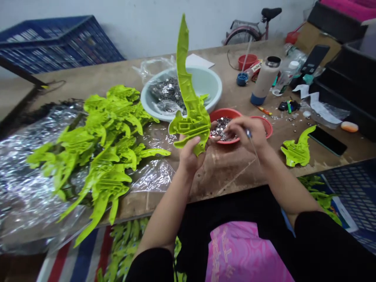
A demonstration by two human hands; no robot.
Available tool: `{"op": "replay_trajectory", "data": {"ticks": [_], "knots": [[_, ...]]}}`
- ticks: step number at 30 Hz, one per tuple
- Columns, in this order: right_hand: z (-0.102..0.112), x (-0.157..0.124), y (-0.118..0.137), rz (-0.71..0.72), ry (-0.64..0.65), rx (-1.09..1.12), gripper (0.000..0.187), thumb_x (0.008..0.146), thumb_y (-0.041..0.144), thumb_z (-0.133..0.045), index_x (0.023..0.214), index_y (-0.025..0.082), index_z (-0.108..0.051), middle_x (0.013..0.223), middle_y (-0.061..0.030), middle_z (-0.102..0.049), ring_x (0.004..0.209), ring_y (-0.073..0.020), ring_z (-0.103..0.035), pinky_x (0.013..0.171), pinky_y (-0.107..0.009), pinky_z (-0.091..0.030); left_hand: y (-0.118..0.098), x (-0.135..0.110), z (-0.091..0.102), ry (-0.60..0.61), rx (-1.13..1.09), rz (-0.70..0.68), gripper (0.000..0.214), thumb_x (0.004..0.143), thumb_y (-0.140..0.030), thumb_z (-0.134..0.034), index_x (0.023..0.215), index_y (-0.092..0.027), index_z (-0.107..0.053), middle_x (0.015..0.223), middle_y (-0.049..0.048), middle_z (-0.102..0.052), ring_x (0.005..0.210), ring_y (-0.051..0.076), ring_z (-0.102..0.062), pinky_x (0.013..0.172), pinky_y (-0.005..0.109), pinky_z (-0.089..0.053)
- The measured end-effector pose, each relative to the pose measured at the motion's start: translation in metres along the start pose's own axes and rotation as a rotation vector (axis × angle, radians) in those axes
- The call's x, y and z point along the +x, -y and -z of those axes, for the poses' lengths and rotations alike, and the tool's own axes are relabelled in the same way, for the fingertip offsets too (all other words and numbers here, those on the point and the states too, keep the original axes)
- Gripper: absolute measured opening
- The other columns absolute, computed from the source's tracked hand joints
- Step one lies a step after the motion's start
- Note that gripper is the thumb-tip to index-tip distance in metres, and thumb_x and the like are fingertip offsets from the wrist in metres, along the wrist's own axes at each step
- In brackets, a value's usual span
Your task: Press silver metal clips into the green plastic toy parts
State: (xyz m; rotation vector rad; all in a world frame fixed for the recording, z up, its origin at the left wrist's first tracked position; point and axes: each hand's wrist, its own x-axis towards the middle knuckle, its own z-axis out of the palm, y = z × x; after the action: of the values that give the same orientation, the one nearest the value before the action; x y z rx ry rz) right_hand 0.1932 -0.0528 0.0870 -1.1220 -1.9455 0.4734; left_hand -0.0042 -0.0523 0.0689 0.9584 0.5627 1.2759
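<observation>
My left hand [190, 154] grips the handle end of a lime-green plastic toy sword half [188, 98], held upright with its curved blade pointing up. My right hand [245, 133] is closed over a small red bowl [225, 114] of tiny silver metal pieces, pinching a thin blue-tipped tool [249, 134] between the fingers. A big pile of the same green sword halves [100, 145] lies on clear plastic sheeting to the left. One more green piece [296, 150] rests on the table to the right of my right hand.
A pale blue basin [205, 84] holding bags of silver parts stands behind the sword. A white bottle [264, 80], red cups, a phone [327, 140] and small clutter sit at the right. A blue crate [58, 39] stands back left; more green parts lie below the table.
</observation>
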Motion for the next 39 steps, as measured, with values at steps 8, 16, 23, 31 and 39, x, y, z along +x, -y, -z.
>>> {"op": "replay_trajectory", "data": {"ticks": [8, 16, 23, 31, 39], "knots": [[-0.026, 0.055, -0.076, -0.368, 0.375, -0.233, 0.027, 0.065, -0.006, -0.077, 0.066, 0.020, -0.069, 0.072, -0.0018, -0.074, 0.076, -0.0205, -0.069, 0.080, -0.031, -0.052, 0.034, 0.043, 0.033, -0.166, -0.221, 0.050, 0.081, 0.060, -0.039, -0.085, 0.137, -0.030, -0.061, 0.125, 0.0085, -0.080, 0.115, 0.034, -0.080, 0.083, 0.044, -0.071], [-0.025, 0.020, -0.074, -0.334, -0.317, 0.221, 0.035, 0.085, 0.030, -0.071, 0.080, 0.026, -0.036, 0.092, -0.0013, -0.077, 0.090, -0.0172, -0.076, 0.090, -0.036, -0.062, 0.042, 0.036, 0.036, -0.073, -0.288, 0.047, 0.080, 0.067, -0.030, -0.082, 0.141, -0.045, -0.056, 0.140, 0.0003, -0.074, 0.137, 0.033, -0.070, 0.112, 0.057, -0.063], [-0.066, -0.001, -0.053, -0.211, -0.430, 0.437, 0.047, 0.094, 0.041, -0.076, 0.088, 0.028, -0.030, 0.093, 0.0039, -0.075, 0.081, -0.0130, -0.075, 0.085, -0.034, -0.067, 0.071, 0.033, 0.036, 0.034, -0.237, -0.105, 0.072, 0.062, -0.039, -0.090, 0.121, -0.037, -0.050, 0.114, -0.0012, -0.069, 0.117, 0.026, -0.073, 0.111, 0.049, -0.059], [-0.084, -0.014, -0.028, -0.403, -0.211, 0.559, 0.053, 0.096, 0.064, -0.071, 0.100, 0.030, -0.031, 0.104, 0.0002, -0.074, 0.078, -0.0149, -0.076, 0.076, -0.034, -0.071, 0.086, 0.025, 0.045, 0.061, 0.134, -0.244, 0.068, 0.062, -0.055, -0.093, 0.112, -0.033, -0.052, 0.140, 0.0041, -0.054, 0.122, 0.028, -0.062, 0.099, 0.043, -0.060], [-0.081, -0.020, -0.022, -0.341, -0.234, 0.348, 0.036, 0.105, 0.056, -0.061, 0.118, 0.029, -0.041, 0.106, -0.0019, -0.074, 0.096, -0.0213, -0.079, 0.086, -0.042, -0.071, 0.085, 0.028, 0.048, 0.075, 0.240, -0.359, 0.065, 0.064, -0.060, -0.091, 0.109, -0.032, -0.053, 0.134, 0.0052, -0.052, 0.118, 0.027, -0.056, 0.100, 0.044, -0.053]]}}
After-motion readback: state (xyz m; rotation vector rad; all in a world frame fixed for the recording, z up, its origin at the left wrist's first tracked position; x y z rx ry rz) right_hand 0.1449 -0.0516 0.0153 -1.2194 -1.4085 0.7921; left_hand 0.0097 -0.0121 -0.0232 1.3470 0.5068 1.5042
